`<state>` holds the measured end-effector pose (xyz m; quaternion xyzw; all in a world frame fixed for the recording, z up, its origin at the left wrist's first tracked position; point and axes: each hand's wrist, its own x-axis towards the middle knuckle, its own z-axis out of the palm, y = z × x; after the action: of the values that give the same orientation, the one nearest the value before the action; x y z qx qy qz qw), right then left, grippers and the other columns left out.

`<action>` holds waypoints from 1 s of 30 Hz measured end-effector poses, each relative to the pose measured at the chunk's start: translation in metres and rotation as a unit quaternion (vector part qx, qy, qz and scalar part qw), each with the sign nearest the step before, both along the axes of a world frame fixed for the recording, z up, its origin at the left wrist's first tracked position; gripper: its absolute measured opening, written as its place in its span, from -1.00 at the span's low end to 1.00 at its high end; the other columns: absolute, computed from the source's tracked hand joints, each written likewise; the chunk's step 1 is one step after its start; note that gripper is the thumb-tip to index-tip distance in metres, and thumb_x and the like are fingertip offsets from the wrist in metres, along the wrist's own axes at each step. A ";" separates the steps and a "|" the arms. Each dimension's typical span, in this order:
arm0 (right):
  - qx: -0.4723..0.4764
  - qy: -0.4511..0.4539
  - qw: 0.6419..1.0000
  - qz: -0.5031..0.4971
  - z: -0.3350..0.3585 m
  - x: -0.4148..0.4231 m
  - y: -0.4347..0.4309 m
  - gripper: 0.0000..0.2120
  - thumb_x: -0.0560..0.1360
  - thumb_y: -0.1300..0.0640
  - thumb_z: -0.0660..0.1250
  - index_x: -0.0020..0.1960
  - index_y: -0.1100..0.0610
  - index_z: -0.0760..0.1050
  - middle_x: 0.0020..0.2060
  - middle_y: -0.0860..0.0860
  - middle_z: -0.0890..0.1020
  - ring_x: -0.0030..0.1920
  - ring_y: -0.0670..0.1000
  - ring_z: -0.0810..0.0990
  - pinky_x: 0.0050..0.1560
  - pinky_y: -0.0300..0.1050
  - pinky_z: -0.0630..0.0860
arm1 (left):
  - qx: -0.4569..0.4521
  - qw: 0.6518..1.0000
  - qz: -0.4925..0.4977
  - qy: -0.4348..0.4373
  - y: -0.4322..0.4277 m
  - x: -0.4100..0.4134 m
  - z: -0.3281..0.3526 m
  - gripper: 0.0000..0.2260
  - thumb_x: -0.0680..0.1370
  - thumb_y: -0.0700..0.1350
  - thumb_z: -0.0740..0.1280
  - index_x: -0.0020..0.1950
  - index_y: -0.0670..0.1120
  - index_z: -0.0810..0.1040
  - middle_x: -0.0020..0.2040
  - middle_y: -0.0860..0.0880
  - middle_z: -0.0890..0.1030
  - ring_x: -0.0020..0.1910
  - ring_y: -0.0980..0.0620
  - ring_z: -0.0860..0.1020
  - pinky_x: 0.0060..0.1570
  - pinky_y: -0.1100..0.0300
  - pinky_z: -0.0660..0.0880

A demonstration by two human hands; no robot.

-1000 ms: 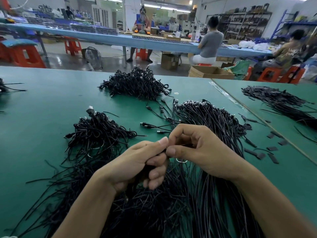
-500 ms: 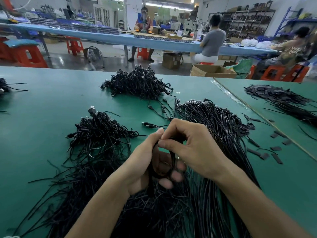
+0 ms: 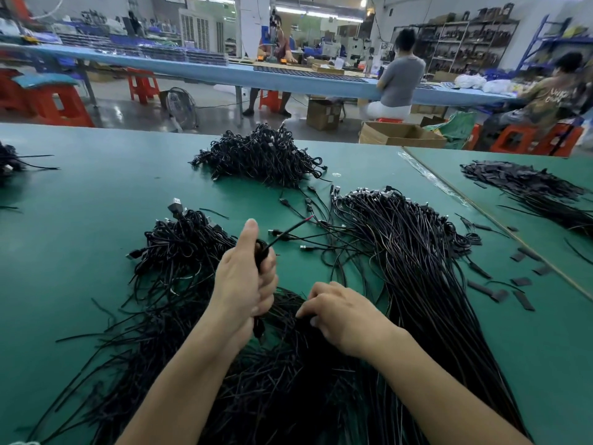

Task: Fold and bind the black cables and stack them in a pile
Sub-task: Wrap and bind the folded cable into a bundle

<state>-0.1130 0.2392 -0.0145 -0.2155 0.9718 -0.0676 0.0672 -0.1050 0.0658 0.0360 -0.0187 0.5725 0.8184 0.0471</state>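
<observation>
My left hand (image 3: 245, 277) grips a folded black cable (image 3: 261, 252) upright, thumb raised; one bare end with a red tip sticks out to the upper right. My right hand (image 3: 340, 311) lies lower, fingers curled down into a heap of thin black ties (image 3: 256, 364) in front of me; whether it pinches one I cannot tell. A long bundle of straight black cables (image 3: 414, 252) runs along the right. A pile of bound cables (image 3: 183, 245) sits left of my left hand. A bigger bound pile (image 3: 260, 155) lies farther back.
The green table (image 3: 80, 226) has a seam on the right, with black strips (image 3: 526, 184) and small black tabs (image 3: 516, 284) beyond. More cables lie at the far left edge (image 3: 8, 159). People work at a blue bench (image 3: 288, 80) behind, past red stools and cardboard boxes.
My hands were together, coiling the cable. Now they have parted: the left hand holds the folded cable alone and higher, and the right hand has dropped to the ties heap.
</observation>
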 end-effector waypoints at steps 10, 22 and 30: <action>-0.064 0.139 0.985 0.081 0.000 0.004 0.006 -0.78 0.66 0.02 0.20 0.21 -0.01 0.58 0.01 -0.03 0.58 0.03 0.04 0.52 0.08 -0.05 0.47 | 0.046 0.998 -0.039 -0.022 -0.002 0.000 0.002 -0.32 0.63 0.34 -0.06 -0.54 -0.04 0.35 -0.55 0.05 0.17 -0.63 0.13 0.08 -0.67 0.38 0.06; -0.642 0.171 0.731 -0.158 0.045 0.028 -0.015 -0.87 0.52 0.30 0.40 -0.09 0.09 0.57 -0.24 0.04 0.71 -0.21 -0.03 0.69 -0.22 -0.24 0.57 | -0.068 0.992 -0.094 0.044 0.009 0.013 0.005 -0.54 0.62 0.06 0.17 -0.46 -0.03 0.52 -0.57 0.05 0.23 -0.65 0.11 0.11 -0.64 0.37 0.08; -0.759 0.043 0.640 -0.110 0.076 0.042 -0.041 -0.94 0.43 0.17 0.45 -0.13 0.04 0.67 -0.18 0.02 0.68 -0.13 -0.03 0.64 -0.04 -0.21 0.56 | -0.058 0.980 -0.147 0.121 0.018 0.022 0.009 -0.62 0.49 0.05 0.15 0.14 -0.16 0.55 -0.54 0.09 0.31 -0.63 0.15 0.19 -0.63 0.34 0.15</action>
<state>-0.0710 0.1977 0.0613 -0.0854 0.5975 -0.7790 -0.1695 -0.0831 0.0834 0.0449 0.1622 0.6172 0.7639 0.0956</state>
